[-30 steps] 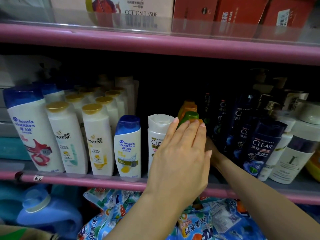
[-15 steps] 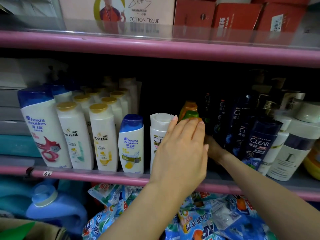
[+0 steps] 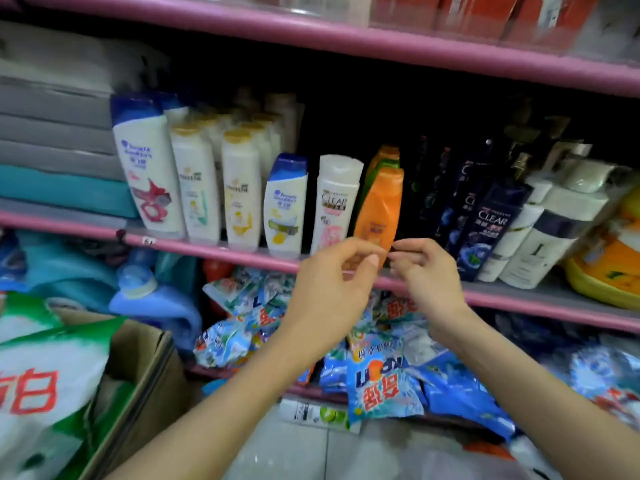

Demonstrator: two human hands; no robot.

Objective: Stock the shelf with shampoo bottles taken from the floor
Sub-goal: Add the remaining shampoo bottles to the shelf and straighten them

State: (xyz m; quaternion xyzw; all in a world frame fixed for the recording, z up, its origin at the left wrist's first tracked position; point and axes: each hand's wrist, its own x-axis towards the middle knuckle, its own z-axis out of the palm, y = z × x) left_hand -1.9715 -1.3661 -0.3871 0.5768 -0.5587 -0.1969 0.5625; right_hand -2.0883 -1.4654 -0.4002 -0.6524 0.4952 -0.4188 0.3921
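Note:
An orange shampoo bottle (image 3: 380, 206) stands upright at the front of the pink-edged shelf (image 3: 207, 244), between a white Clear bottle (image 3: 335, 202) and dark Clear bottles (image 3: 485, 226). A green-capped and another orange bottle stand behind it. My left hand (image 3: 332, 282) and my right hand (image 3: 427, 271) hover just in front of its base, fingers loosely curled, holding nothing. One white bottle with a green label (image 3: 317, 414) lies on the floor below.
Head & Shoulders (image 3: 145, 168) and Pantene bottles (image 3: 239, 188) fill the shelf's left part. Blue detergent bags (image 3: 381, 379) pile on the lower shelf. A cardboard box (image 3: 138, 368) with a green-white bag sits at lower left. A pink upper shelf (image 3: 346, 39) runs overhead.
Both hands have drawn back from the shelf and let go of the orange bottle, which now stands in the front row. The view has dropped and shifted left.

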